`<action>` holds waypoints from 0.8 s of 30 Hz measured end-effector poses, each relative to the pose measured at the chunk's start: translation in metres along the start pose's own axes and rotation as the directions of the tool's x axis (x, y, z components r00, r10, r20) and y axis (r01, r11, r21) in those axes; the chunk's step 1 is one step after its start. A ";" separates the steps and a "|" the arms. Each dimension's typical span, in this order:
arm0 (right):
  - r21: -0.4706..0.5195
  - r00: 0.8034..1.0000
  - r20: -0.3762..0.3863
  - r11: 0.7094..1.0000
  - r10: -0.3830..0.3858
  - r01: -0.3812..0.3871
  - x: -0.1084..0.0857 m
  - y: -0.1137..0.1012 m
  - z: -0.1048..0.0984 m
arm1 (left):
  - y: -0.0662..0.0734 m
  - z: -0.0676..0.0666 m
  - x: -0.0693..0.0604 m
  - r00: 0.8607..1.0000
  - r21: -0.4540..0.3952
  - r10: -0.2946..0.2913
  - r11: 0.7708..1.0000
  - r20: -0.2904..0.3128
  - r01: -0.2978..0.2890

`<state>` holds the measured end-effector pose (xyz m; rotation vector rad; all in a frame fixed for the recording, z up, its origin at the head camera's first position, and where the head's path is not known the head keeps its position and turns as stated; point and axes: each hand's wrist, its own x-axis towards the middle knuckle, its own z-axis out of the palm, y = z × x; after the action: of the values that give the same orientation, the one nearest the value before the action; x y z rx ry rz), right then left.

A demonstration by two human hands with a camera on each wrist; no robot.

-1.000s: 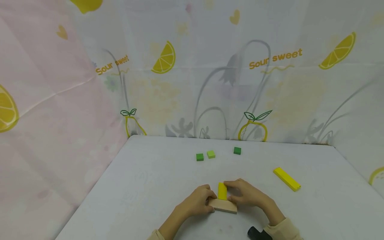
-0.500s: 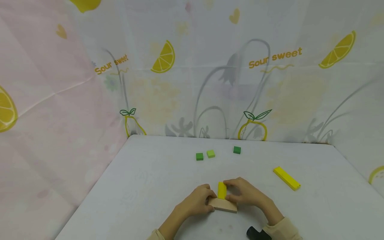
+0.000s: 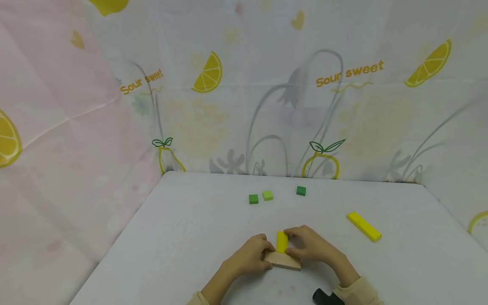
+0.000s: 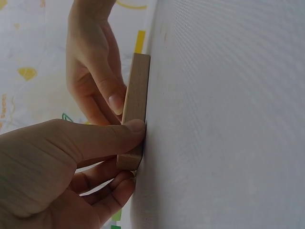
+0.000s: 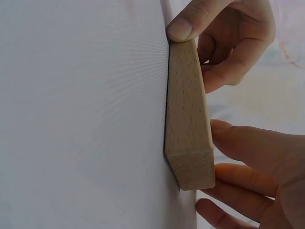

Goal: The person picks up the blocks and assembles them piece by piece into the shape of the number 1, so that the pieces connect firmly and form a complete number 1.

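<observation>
On the white table (image 3: 183, 237), the left hand (image 3: 249, 254) has its grip closed around one end of a long, pale wooden block (image 3: 284, 261); the right hand (image 3: 314, 244) pinches a small yellow rectangular block (image 3: 281, 242) at its far edge.

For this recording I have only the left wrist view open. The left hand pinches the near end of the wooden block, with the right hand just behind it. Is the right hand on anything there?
Observer: Yes. In the head view, the right hand holds a small yellow block, just beyond the wooden block.
Operator: I catch scraps of green at my bottom edge. How many pieces?
Observer: The head view shows three green blocks.
Operator: And the yellow bar, cut off for me by the wooden block?
Observer: The head view shows it whole, lying at a slant to the right of the right hand.
</observation>
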<state>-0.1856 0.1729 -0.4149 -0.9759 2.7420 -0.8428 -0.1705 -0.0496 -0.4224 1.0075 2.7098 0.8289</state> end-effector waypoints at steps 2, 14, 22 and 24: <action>-0.003 1.000 -0.004 1.000 -0.002 0.002 0.000 0.000 0.000 | 0.000 0.000 0.000 1.000 0.000 0.003 1.000 -0.001 -0.003; 0.010 1.000 -0.006 1.000 -0.007 0.007 0.001 0.004 0.001 | 0.000 0.000 0.000 1.000 -0.002 0.007 1.000 -0.002 -0.007; 0.009 1.000 -0.007 1.000 -0.019 0.020 0.001 0.004 0.002 | 0.000 0.001 0.000 1.000 -0.001 0.000 1.000 0.001 0.000; 0.000 1.000 -0.012 1.000 -0.025 0.025 0.001 0.004 0.001 | 0.000 0.001 0.000 1.000 0.001 -0.006 1.000 0.000 0.006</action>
<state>-0.1880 0.1745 -0.4181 -1.0101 2.7456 -0.8554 -0.1704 -0.0490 -0.4234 0.9991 2.7125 0.8268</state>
